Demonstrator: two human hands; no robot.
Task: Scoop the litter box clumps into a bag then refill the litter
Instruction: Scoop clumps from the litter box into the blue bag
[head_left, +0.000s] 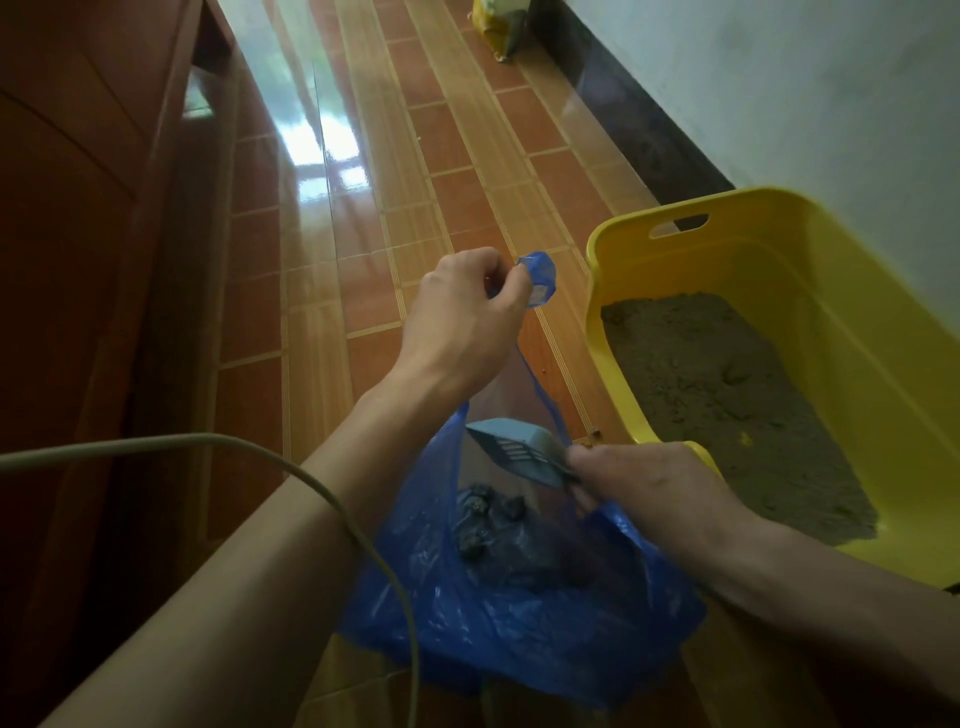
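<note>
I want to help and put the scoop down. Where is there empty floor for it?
The tiled floor is bare between the wooden door and the yellow litter box, up to the sack by the wall. Close in is crowded: the left hand holds up the blue bag, and the right hand holds the scoop over it.

The right hand (631, 475) is covering the handle of the pale blue slotted plastic scoop (511, 448). The picture's right edge is cutting off the yellow plastic litter box (810, 291). The top edge is cropping the yellow sack (500, 26) by the wall. The dark clumps (480, 525) inside the translucent blue plastic bag (519, 623) are blurring together, uncountable.
</note>
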